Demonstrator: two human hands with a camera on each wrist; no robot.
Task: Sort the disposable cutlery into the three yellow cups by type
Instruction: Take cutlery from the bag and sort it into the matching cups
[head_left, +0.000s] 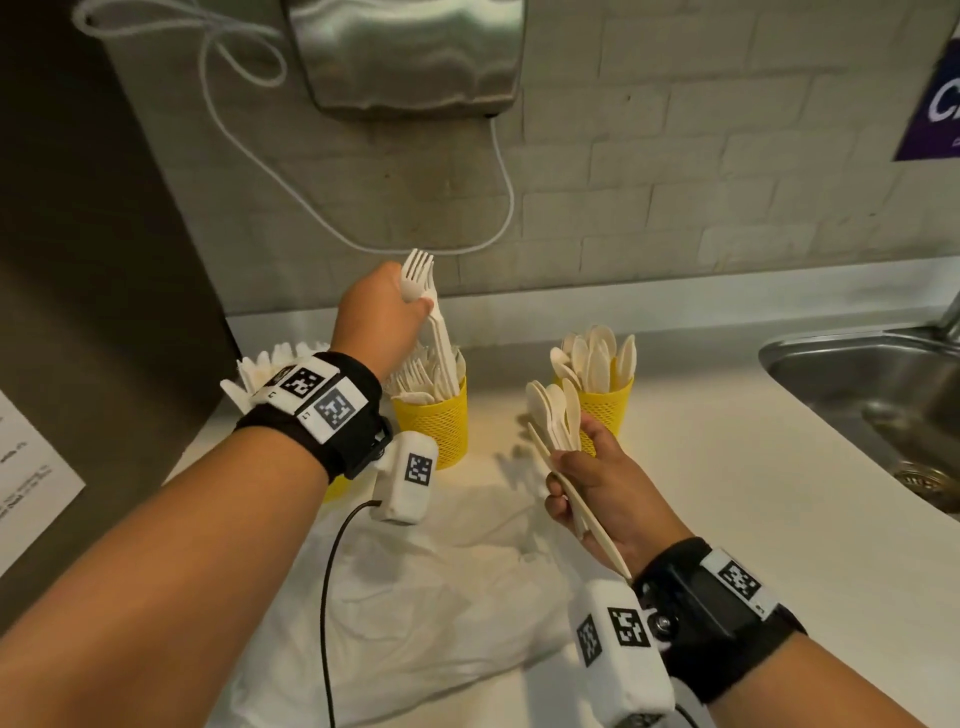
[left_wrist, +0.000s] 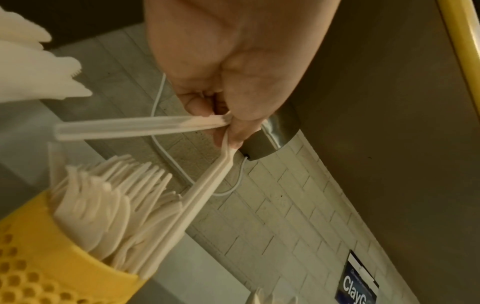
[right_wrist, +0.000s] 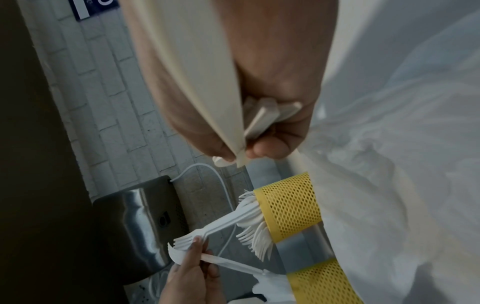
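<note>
My left hand (head_left: 413, 304) pinches a few white forks (head_left: 420, 273) by their necks, tines up, above the middle yellow cup (head_left: 436, 423). Their handles reach down among the forks standing in that cup. In the left wrist view the left hand (left_wrist: 228, 125) holds one handle (left_wrist: 130, 127) splayed sideways while the others (left_wrist: 205, 189) slant into the fork cup (left_wrist: 52, 259). My right hand (head_left: 569, 470) grips a bunch of spoons (head_left: 553, 410) just in front of the right cup (head_left: 610, 405), which is full of spoons. The left cup (head_left: 336, 489) is mostly hidden by my wrist; knives (head_left: 260, 366) stick out of it.
A crumpled white plastic bag (head_left: 441, 597) lies on the counter under my arms. A steel sink (head_left: 872, 395) is sunk in at the right. A steel hand dryer (head_left: 405, 52) with a white cable (head_left: 498, 218) hangs on the brick wall. A dark cabinet (head_left: 78, 260) stands at the left.
</note>
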